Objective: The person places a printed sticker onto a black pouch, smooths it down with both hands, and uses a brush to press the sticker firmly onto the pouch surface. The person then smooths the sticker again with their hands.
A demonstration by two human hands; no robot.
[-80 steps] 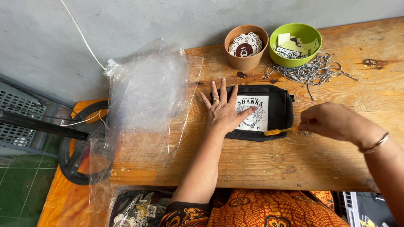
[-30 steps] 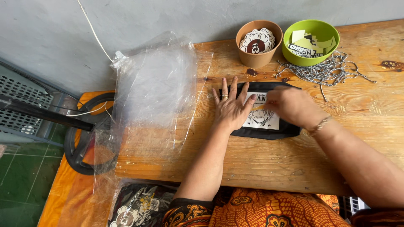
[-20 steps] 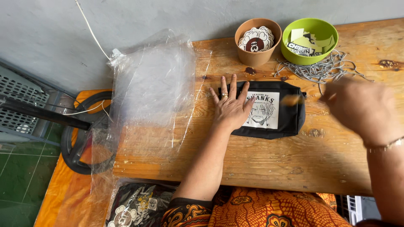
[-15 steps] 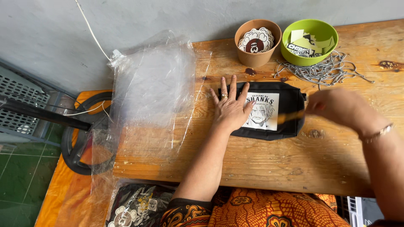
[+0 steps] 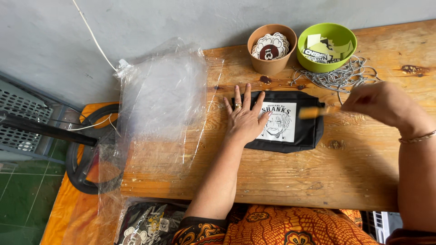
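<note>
Clear plastic bags (image 5: 159, 104) lie flattened at the far left of the counter (image 5: 290, 181), well clear of both hands and untouched. To the right of them my left hand (image 5: 245, 119) presses flat, fingers spread, on the left end of the black pouch (image 5: 309, 131); that grip is wide and holds nothing, only pinning the pouch to the wood. The pouch lies flat with its white printed panel up, directly between the two hands. Right of the panel, my right hand (image 5: 379, 104) is closed narrow around a small yellow-handled tool (image 5: 313, 112), whose tip sits over the right end of the pouch. Beyond the hands stand a brown bowl (image 5: 271, 50) of round patches and a green bowl (image 5: 327, 45) of paper tags, with grey cord (image 5: 340, 77) just beside them.

Judgement on progress: the pouch is laid out and its face is being worked over; it is not bagged, and no tag or cord is fitted.

Limitations: the tool is motion-blurred, so its kind and its contact with the fabric cannot be confirmed. The right forearm is cut off at the frame edge.
</note>
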